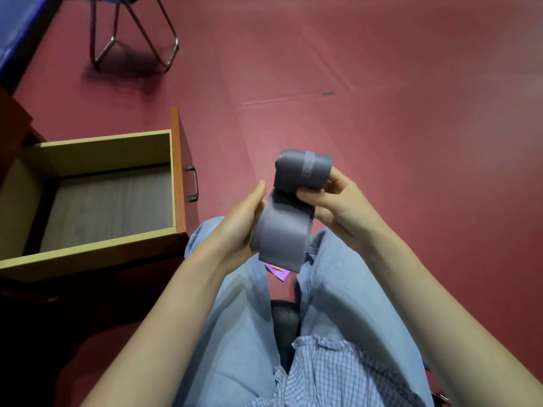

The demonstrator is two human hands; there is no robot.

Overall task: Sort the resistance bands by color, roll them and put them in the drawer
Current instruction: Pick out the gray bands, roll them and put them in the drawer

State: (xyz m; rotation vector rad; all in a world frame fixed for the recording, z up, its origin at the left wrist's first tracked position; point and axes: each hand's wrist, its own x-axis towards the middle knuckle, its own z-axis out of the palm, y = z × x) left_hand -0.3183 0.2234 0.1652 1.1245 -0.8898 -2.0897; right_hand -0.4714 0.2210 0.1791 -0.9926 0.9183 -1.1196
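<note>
A grey resistance band (283, 230) is half rolled above my knees. Its rolled end (302, 170) points away from me and its loose tail hangs down over my lap. My right hand (338, 205) pinches the roll from the right, thumb across the band just under it. My left hand (241, 221) holds the flat tail from the left, fingers curled behind it. The wooden drawer (173, 177) stands pulled open at my left, and its grey bottom shows nothing inside. A purple band (279, 271) peeks out below the grey tail, between my legs.
I sit on a dark seat (283, 315) above a red floor (382, 83). A metal chair frame (132, 33) stands at the far left. The cabinet body (11, 118) lies behind the drawer, and a blue mat edge (17, 27) fills the top-left corner.
</note>
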